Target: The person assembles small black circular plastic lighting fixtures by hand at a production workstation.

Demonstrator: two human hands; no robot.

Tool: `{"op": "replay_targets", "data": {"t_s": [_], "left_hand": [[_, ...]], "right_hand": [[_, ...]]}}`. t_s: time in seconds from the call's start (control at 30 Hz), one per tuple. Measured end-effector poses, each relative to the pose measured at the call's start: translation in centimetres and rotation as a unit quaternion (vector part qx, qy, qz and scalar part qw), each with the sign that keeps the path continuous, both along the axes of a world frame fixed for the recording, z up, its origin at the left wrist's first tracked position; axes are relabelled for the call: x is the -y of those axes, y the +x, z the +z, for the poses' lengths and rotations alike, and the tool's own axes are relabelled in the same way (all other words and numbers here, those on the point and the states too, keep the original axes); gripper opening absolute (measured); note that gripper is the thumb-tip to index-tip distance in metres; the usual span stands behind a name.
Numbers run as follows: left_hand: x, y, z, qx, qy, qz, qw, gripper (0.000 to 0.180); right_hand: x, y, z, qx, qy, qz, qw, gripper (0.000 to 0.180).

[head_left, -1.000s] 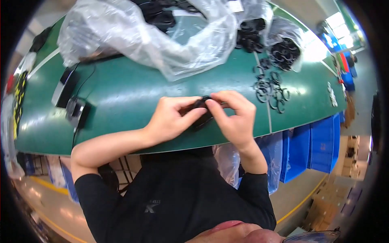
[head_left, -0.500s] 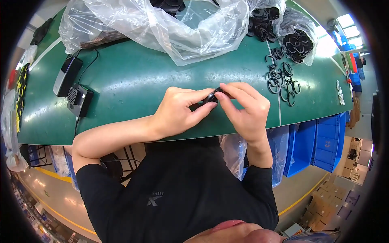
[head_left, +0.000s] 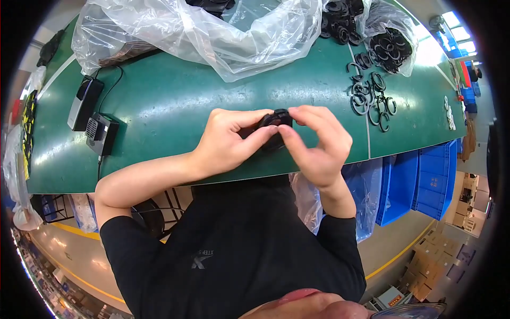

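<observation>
Fingers cover most of the small black part (head_left: 273, 126), so its shape is hard to make out; it sits between both hands just above the near edge of the green surface (head_left: 175, 106). Clear plastic bags (head_left: 212, 32) along the far edge hold dark pieces, and another bag (head_left: 390, 45) at the far right corner holds black rings. The left hand (head_left: 228, 141) and right hand (head_left: 319, 143) meet fingertip to fingertip, both pinching the part, wrists raised off the surface.

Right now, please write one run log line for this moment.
left hand: holds small black plastic part | right hand: pinches same part | place: above green table mat
</observation>
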State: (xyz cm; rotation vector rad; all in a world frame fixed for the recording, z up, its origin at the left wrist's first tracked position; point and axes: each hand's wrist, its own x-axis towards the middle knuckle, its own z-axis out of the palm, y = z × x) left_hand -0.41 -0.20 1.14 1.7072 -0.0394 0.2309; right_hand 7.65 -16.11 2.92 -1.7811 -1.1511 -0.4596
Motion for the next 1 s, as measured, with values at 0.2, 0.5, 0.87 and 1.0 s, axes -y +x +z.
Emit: {"op": "replay_targets", "data": {"t_s": [0.2,0.5,0.87,1.0], "left_hand": [[-0.5,0.1,0.6,-0.098,-0.211,-0.101,0.967,0.025],[-0.3,-0.2,0.0,-0.074,-0.186,-0.107,0.974,0.025],[0.5,0.0,0.5,-0.063,-0.195,-0.043,0.978,0.022],[-0.7,0.4,1.5,-0.057,-0.044,-0.067,0.995,0.018]], "right_hand": [[0.9,0.3,-0.7,-0.375,0.096,0.090,0.918,0.017],[1.2,0.0,-0.5,-0.429,0.099,0.123,0.889,0.013],[1.8,0.3,-0.3,-0.381,0.008,0.114,0.918,0.010],[1.8,0.2,0.1,-0.347,-0.046,0.104,0.931,0.010]]}}
